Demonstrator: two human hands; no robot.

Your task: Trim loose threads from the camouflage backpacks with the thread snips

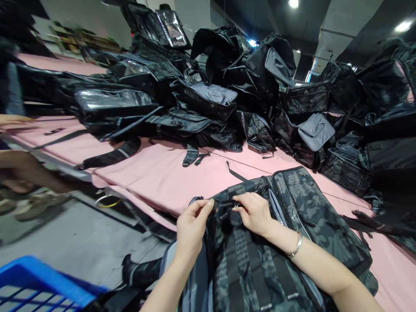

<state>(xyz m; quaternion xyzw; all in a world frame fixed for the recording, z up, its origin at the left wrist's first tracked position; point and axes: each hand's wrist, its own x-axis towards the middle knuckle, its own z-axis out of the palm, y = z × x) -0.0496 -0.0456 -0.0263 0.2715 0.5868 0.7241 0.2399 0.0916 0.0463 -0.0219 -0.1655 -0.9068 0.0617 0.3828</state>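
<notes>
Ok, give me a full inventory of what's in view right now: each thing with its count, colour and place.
camouflage backpack: one, dark grey camo, on the near edge of the table, under both hands
pile of bags: too many to count, black with grey panels, heaped across the far side of the table
table: one, pink padded top, running left to right
loose straps: several, black, trailing from the pile onto the pink top
crate: one, blue plastic, bottom left on the floor
ring: one, yellowish, on the floor by the table edge
bracelet: one, silver, on the right wrist
left hand: pinching the backpack's top edge
right hand: pinching a black strap on the backpack
</notes>
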